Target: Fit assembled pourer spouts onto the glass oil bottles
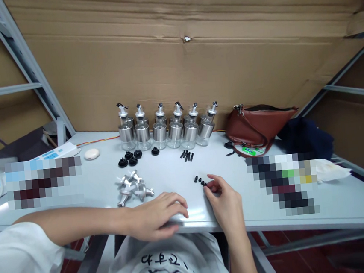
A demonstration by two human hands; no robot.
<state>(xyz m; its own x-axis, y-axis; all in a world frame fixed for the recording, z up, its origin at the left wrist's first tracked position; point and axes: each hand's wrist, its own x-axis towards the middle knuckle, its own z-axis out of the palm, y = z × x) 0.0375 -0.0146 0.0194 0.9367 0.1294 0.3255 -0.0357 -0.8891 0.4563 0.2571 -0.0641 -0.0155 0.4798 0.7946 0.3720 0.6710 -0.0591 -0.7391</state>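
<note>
My left hand point(160, 216) rests at the table's front edge, palm down, its fingers spread and holding nothing. My right hand point(224, 199) is at the small black pieces point(199, 180), which look like little plugs. Its thumb and a finger close around one of them, partly hidden by the fingertips. Beyond them lie several thin black strips point(187, 155). Left of centre is a heap of silver pour spouts point(134, 188). Behind that heap are several round black stoppers point(129, 158).
Along the cardboard wall point(176, 72) stands a row of glass-and-steel bottles point(159, 132) with spouts. To their right sits a brown bag point(261, 124) beside dark cloth point(306, 139). A white round case point(92, 153) and a power strip point(55, 153) are at left.
</note>
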